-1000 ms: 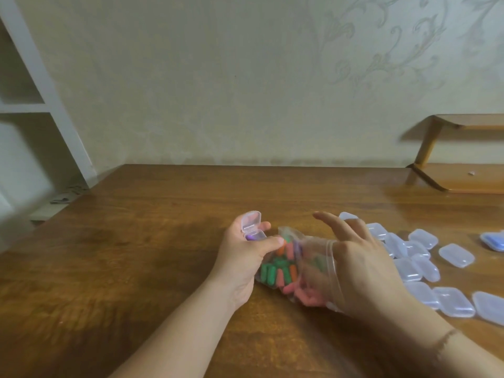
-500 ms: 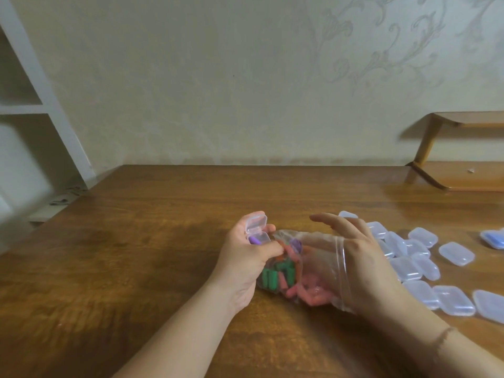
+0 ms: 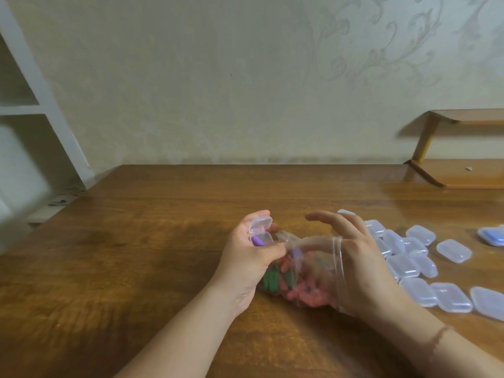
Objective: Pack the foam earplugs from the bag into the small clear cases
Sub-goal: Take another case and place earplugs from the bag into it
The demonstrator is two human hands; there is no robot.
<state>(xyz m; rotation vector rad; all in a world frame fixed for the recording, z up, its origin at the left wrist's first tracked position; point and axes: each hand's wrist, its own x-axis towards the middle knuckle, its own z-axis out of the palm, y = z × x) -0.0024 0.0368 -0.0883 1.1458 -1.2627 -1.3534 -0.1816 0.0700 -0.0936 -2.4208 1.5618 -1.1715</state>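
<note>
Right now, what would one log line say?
left hand: holds open case, purple earplug inside | right hand: in bag

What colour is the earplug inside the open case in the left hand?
Purple. The earplug lies in the open case held by the left hand, head view.

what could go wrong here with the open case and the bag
1. The left hand holds the small open case with a purple earplug in it, lid up; a tilt could drop the plug.
2. The right hand has fingers inside the clear bag, which the left hand also pinches; pulling out fast might spill earplugs onto the table.
3. The right forearm lies close to the closed cases and may knock them.
</note>
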